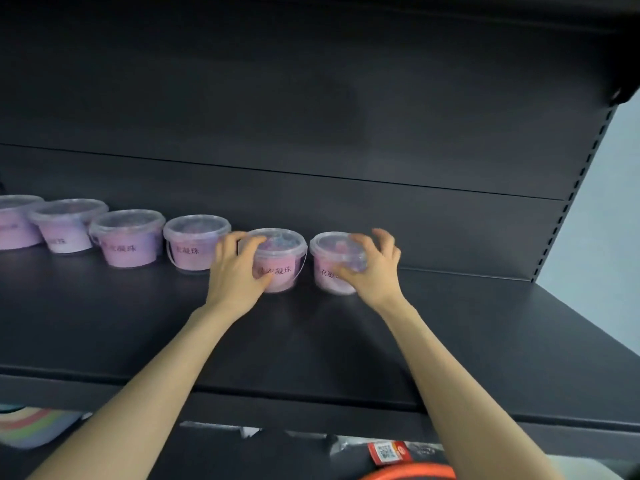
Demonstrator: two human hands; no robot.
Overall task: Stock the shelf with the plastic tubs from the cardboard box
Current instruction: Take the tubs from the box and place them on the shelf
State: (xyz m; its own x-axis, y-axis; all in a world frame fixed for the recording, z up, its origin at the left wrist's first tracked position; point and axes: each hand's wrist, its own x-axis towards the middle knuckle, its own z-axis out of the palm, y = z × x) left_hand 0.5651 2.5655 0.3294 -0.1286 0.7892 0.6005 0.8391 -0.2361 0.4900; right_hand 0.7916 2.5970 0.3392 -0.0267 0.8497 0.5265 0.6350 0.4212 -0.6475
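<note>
Several pink plastic tubs with clear lids stand in a row along the back of the dark shelf (450, 334). My left hand (239, 268) grips the second tub from the right (280, 261), fingers over its lid edge and thumb on its label. My right hand (375, 268) is curled round the rightmost tub (332, 258), thumb on its front, fingers spread above the lid. Both tubs sit upright on the shelf. The cardboard box is out of view.
More tubs (195, 242) run leftward to the frame's edge (14, 221). Bare shelf surface lies right of the last tub up to the slotted upright (568, 209). Below the shelf edge are a striped item (34, 427) and an orange object (412, 471).
</note>
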